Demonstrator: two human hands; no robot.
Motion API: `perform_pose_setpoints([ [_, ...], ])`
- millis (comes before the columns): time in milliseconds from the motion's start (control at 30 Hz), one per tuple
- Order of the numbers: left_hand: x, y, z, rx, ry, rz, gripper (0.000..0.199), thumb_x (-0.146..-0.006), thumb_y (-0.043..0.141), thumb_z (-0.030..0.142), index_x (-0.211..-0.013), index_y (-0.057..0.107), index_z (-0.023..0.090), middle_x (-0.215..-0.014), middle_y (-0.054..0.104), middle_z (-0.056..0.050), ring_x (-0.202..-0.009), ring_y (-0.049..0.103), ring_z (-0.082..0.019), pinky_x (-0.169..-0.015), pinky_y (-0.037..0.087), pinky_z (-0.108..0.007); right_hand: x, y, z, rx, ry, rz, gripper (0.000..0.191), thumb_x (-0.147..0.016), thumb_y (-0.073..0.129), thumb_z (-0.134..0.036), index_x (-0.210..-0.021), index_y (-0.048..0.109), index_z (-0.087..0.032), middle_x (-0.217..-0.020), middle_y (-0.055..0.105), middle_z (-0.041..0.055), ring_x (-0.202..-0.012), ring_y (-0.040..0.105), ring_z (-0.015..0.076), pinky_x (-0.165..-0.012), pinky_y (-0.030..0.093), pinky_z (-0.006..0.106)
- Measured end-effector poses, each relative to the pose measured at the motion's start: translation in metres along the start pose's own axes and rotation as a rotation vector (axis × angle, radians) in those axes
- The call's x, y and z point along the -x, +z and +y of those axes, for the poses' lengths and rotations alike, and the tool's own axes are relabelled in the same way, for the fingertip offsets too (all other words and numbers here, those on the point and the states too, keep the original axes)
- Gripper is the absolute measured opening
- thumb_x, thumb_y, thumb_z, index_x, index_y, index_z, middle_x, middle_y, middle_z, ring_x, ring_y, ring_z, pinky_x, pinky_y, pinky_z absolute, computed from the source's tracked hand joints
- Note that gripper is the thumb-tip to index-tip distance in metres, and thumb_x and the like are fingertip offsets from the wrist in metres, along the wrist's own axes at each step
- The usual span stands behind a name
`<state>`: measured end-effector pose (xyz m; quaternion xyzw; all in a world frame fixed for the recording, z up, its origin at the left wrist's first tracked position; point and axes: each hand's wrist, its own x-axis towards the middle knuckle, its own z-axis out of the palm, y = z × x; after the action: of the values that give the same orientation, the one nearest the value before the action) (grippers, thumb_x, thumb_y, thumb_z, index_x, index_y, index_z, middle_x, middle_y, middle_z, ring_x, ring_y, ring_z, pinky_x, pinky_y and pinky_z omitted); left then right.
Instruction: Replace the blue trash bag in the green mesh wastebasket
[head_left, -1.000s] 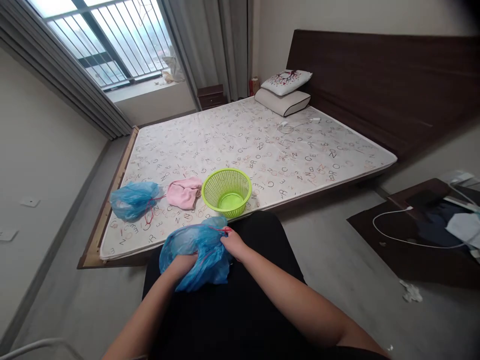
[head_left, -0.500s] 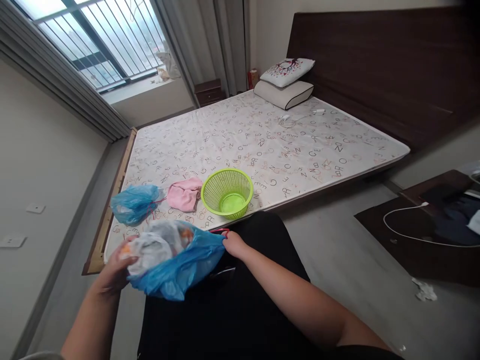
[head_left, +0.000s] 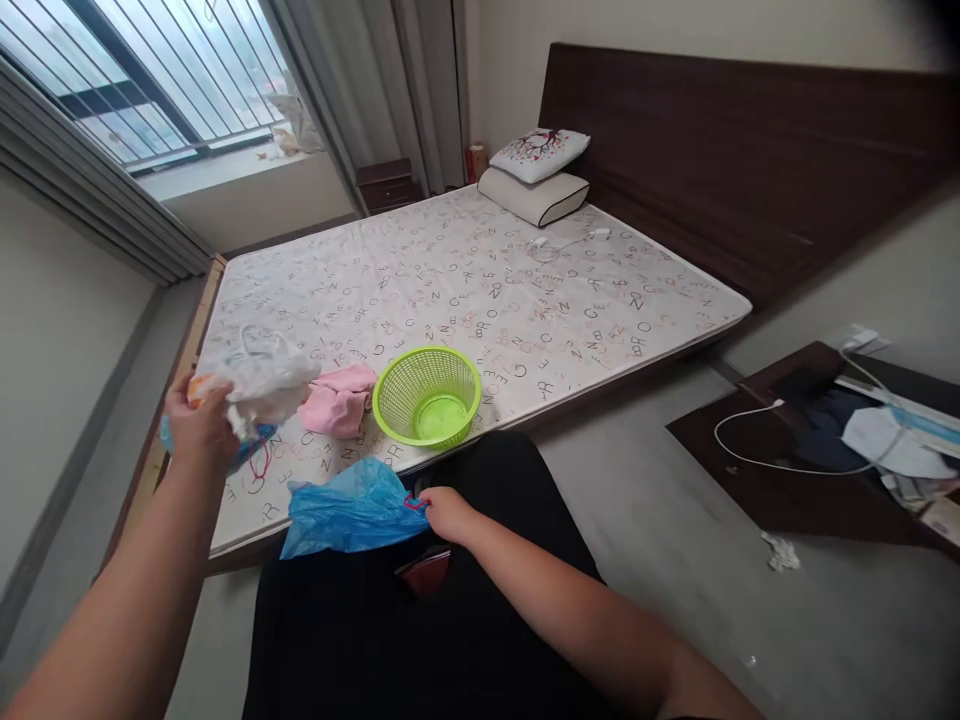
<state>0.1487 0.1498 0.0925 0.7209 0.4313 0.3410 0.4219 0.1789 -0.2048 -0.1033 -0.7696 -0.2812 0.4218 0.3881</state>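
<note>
My left hand [head_left: 201, 415] is closed on a white plastic bag [head_left: 274, 378] with some orange showing beside my fingers; what the bag contains is unclear. It is held over the mattress's near left corner, hiding much of a second blue bag [head_left: 166, 432] with a red drawstring. My right hand [head_left: 452, 515] grips the red drawstring end of a blue plastic bag [head_left: 349, 510], which hangs slack across my lap. A crumpled pink cloth [head_left: 339, 402] lies between the white bag and a green plastic basket [head_left: 442, 420], whose visible inside holds nothing.
The bare mattress [head_left: 420, 280] stretches ahead, with two stacked pillows [head_left: 536, 175] and a white cable [head_left: 555, 245] toward the headboard [head_left: 712, 150]. A dark low table [head_left: 720, 440] with cables and papers stands at right. Crumpled tissue [head_left: 780, 552] lies on the floor.
The white bag has come out of the blue bag and moved up and left with my left hand. The blue bag, still in my right hand, has gone flat. The view has shifted right.
</note>
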Motion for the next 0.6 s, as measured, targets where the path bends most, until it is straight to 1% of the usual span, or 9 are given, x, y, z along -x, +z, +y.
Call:
perform_pose_setpoints([
  [100, -0.018, 0.019, -0.004, -0.156, 0.066, -0.223, 0.116, -0.08, 0.078, 0.041, -0.161, -0.005, 0.025, -0.164, 0.028, -0.014, -0.128, 0.056, -0.025, -0.101, 0.051, -0.039, 0.0, 0.0, 0.0, 0.019, -0.008, -0.028, 0.033, -0.075, 0.049, -0.004, -0.086, 0.076, -0.02, -0.079, 0.069, 0.0009, -0.073, 0.057, 0.0145, -0.063, 0.032, 0.023],
  [200, 0.003, 0.036, -0.03, -0.284, 0.015, -0.31, 0.118, -0.078, 0.078, 0.048, -0.162, 0.0, 0.019, -0.165, 0.023, -0.022, -0.137, 0.049, -0.033, -0.107, 0.047, -0.045, 0.0, 0.0, 0.0, 0.031, -0.013, -0.042, 0.033, -0.077, 0.049, -0.005, -0.088, 0.076, -0.021, -0.078, 0.069, 0.0008, -0.073, 0.059, 0.0153, -0.063, 0.033, 0.023],
  [233, 0.021, 0.041, -0.044, -0.288, -0.033, -0.355, 0.111, -0.079, 0.077, 0.048, -0.161, 0.009, 0.017, -0.16, 0.033, -0.023, -0.135, 0.051, -0.033, -0.106, 0.048, -0.045, 0.0, 0.0, 0.0, 0.034, -0.02, -0.039, 0.032, -0.078, 0.049, -0.007, -0.089, 0.076, -0.021, -0.08, 0.069, 0.0013, -0.076, 0.06, 0.0158, -0.064, 0.035, 0.023],
  [300, 0.07, 0.047, -0.078, -0.302, -0.041, -0.631, 0.097, -0.077, 0.074, 0.054, -0.154, 0.031, 0.014, -0.146, 0.053, -0.021, -0.13, 0.057, -0.032, -0.108, 0.046, -0.044, 0.0, -0.001, -0.002, 0.049, -0.037, -0.003, 0.028, -0.084, 0.049, -0.013, -0.092, 0.075, -0.021, -0.089, 0.07, 0.0037, -0.084, 0.062, 0.0176, -0.07, 0.038, 0.024],
  [333, 0.1, 0.048, -0.095, -0.318, -0.044, -0.799, 0.094, -0.076, 0.072, 0.058, -0.152, 0.036, 0.016, -0.143, 0.056, -0.02, -0.13, 0.057, -0.032, -0.109, 0.045, -0.044, 0.001, -0.001, -0.004, 0.063, -0.042, 0.031, 0.026, -0.089, 0.049, -0.018, -0.094, 0.074, -0.02, -0.093, 0.069, 0.0054, -0.087, 0.063, 0.0189, -0.073, 0.04, 0.025],
  [433, 0.186, 0.044, -0.143, -0.355, -0.065, -1.079, 0.085, -0.081, 0.064, 0.058, -0.152, 0.042, 0.018, -0.137, 0.062, -0.017, -0.128, 0.06, -0.032, -0.106, 0.048, -0.042, 0.007, -0.002, -0.01, 0.143, -0.017, 0.124, 0.032, -0.098, 0.043, -0.036, -0.101, 0.071, -0.021, -0.101, 0.066, 0.0098, -0.092, 0.065, 0.0219, -0.078, 0.043, 0.029],
  [500, 0.224, 0.042, -0.164, -0.49, -0.043, -1.151, 0.073, -0.08, 0.062, 0.051, -0.148, 0.05, 0.025, -0.124, 0.07, -0.012, -0.119, 0.064, -0.032, -0.106, 0.047, -0.043, 0.011, -0.001, -0.016, 0.224, 0.021, 0.151, 0.034, -0.099, 0.04, -0.038, -0.105, 0.07, -0.023, -0.108, 0.064, 0.0112, -0.093, 0.066, 0.0234, -0.079, 0.045, 0.032],
  [567, 0.241, 0.046, -0.175, -0.543, 0.02, -1.176, 0.071, -0.077, 0.063, 0.045, -0.147, 0.053, 0.034, -0.122, 0.072, -0.009, -0.118, 0.065, -0.034, -0.105, 0.046, -0.045, 0.015, 0.0, -0.02, 0.315, 0.051, 0.167, 0.033, -0.097, 0.041, -0.033, -0.112, 0.069, -0.027, -0.117, 0.061, 0.0121, -0.097, 0.067, 0.0261, -0.08, 0.047, 0.035],
  [600, 0.242, 0.05, -0.178, -0.508, 0.017, -1.146, 0.075, -0.079, 0.059, 0.045, -0.152, 0.045, 0.035, -0.116, 0.073, -0.008, -0.113, 0.067, -0.033, -0.104, 0.047, -0.044, 0.016, 0.001, -0.021, 0.357, 0.06, 0.166, 0.034, -0.095, 0.042, -0.031, -0.118, 0.068, -0.03, -0.12, 0.059, 0.0126, -0.1, 0.068, 0.0278, -0.081, 0.049, 0.037],
])
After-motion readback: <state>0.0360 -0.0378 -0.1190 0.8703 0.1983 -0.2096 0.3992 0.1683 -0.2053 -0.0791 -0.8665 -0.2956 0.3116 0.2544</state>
